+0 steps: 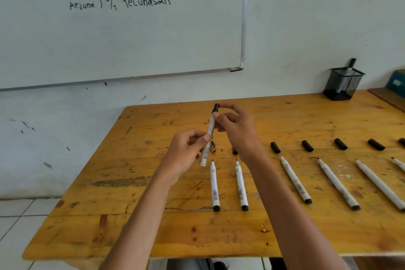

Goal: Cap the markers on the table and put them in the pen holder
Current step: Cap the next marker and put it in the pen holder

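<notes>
A whiteboard (131, 35) with blue and black handwriting hangs on the scuffed white wall (306, 17), a teal box (396, 82) sits far right, and white floor tiles (19, 215) show lower left.

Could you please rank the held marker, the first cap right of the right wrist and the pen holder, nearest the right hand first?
1. held marker: touching the right hand.
2. cap: just right of the wrist.
3. pen holder: far right corner.

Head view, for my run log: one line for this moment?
left hand holds marker | right hand pinches its cap | pen holder back right
</notes>
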